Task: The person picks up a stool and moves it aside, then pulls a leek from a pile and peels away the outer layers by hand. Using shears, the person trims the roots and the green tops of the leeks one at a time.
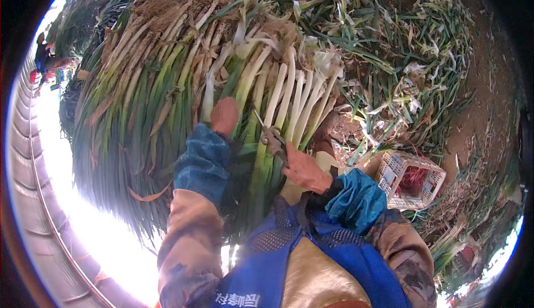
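My left hand (224, 117) is curled on the green part of a green onion (245, 80) in the big pile; its fingertips are mostly hidden. In my right hand (305, 170) is a metal air blow gun (273, 139), its thin nozzle pointing up and left toward the stalks beside my left hand. Several bare white green onions (285, 96) lie side by side just beyond the gun. Left of my hands, unpeeled green onions (133, 74) spread with brown, rooty ends at the top and leaves hanging toward me.
Stripped leaves and skins (389, 46) cover the ground at the upper right. A white plastic crate (389, 177) with reddish strands in it stands to my right. More leaf scraps lie beyond it. A person (43, 55) is far off at the left edge.
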`<state>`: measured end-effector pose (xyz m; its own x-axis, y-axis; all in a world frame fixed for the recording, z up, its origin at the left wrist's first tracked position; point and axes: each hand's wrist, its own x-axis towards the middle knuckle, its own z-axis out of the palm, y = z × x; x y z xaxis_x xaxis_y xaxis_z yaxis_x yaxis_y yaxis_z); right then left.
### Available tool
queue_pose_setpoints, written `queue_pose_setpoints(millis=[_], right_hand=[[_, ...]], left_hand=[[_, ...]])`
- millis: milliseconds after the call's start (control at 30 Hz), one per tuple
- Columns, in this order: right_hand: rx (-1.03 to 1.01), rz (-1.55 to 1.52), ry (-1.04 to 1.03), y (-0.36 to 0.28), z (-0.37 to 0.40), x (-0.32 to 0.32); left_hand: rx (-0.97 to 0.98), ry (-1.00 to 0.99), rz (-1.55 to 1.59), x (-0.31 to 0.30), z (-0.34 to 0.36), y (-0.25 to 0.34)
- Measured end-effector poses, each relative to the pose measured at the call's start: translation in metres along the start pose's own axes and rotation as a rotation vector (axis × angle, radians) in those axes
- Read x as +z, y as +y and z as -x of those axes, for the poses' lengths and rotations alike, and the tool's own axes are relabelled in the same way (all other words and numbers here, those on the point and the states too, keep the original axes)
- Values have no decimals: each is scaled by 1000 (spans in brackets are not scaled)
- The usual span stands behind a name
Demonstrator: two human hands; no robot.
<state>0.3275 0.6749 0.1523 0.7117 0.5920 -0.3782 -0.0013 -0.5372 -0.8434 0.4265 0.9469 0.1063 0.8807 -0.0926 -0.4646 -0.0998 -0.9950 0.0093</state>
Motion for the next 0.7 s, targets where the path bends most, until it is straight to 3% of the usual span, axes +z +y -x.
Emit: queue_pose_setpoints(millis=[33, 67, 167, 233, 267, 300, 400, 467, 500, 567, 700], right_hand=[[-4, -17, -25, 2, 3, -1], [-7, -35, -54, 3, 8, -3], [-19, -39, -82, 7, 9, 2], [52, -27, -85, 8, 7, -3], [127, -26, -85, 6, 0, -13], [202, -31, -90, 4, -3, -19], [256, -60, -58, 14, -2, -32], [284, -37, -46, 22, -2, -20], [301, -22, -43, 25, 0, -14], [183, -51, -6, 26, 1, -11], [28, -100, -74, 18, 9, -1]], left_hand=[[123, 0, -163, -19, -10, 4], [249, 65, -118, -38, -26, 9], [589, 217, 810, -122, -101, 41], [540, 74, 1429, -168, -116, 54], [500, 76, 1549, -166, -128, 44], [394, 99, 1484, -147, -136, 26], [51, 43, 730, -55, -143, -36], [17, 121, 632, 1, -73, -32], [-167, -29, 664, 18, -43, -23], [-129, 60, 711, 50, 8, -4], [-368, -66, 442, 59, 50, 14]])
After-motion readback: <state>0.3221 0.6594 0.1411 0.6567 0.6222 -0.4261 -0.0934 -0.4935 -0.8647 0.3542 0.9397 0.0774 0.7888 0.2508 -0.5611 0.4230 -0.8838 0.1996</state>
